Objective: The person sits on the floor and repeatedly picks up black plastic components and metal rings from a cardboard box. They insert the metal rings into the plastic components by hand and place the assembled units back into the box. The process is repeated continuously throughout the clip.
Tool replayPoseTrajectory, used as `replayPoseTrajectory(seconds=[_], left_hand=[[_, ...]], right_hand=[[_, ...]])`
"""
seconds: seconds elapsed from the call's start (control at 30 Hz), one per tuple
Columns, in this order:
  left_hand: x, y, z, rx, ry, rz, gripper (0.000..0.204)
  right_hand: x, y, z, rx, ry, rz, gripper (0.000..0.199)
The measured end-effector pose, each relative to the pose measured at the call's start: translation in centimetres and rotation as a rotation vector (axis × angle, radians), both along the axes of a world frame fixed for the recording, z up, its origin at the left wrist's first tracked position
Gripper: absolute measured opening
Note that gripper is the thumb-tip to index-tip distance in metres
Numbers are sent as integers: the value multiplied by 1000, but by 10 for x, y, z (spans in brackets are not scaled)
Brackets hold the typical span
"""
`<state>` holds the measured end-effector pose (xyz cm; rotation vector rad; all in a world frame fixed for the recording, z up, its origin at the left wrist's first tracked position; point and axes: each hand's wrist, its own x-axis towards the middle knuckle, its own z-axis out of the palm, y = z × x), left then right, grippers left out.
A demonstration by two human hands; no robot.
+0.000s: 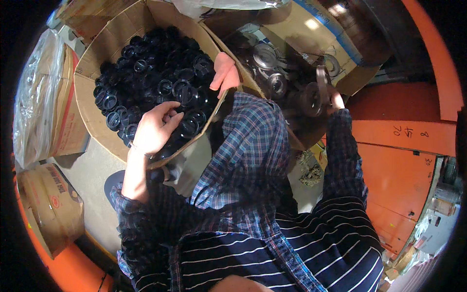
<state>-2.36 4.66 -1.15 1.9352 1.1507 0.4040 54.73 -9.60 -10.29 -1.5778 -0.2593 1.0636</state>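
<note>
My left hand [154,127] is above a cardboard box [99,138] heaped with glossy black round plastic parts [141,65]. Its fingers are half curled, thumb and forefinger apart, with nothing visible between them, close to the nearer parts. My right hand [335,99] reaches into a second cardboard box [304,29] on the right. It grips a dark ring-shaped part [322,82] that stands on edge; some of the fingers are hidden behind it. Other grey-brown round parts [277,83] lie around it in shadow.
A pink cloth or glove [224,72] hangs over the rim between the boxes. At the left are a plastic-wrapped carton [41,97] and a closed carton [53,204]. An orange panel [394,180] stands at the right. A checked garment [248,141] covers my front.
</note>
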Motion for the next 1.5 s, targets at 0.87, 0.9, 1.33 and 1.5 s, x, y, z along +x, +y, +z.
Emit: replayPoseTrajectory(seconds=[0.87,0.9,1.33,1.5], left_hand=[[2,16,-3,-33,-168,277,33],[2,18,-1,-106,-274,307,34],[13,21,-7,-557,-791,382,64],[23,15,-24,-635,-882,273,51]], right_hand=[[-178,65,95,476,-703,229,47],[-204,76,104,600,-719,303,47],[-352,139,102,447,852,557,45],[-363,139,98,438,377,499,43]])
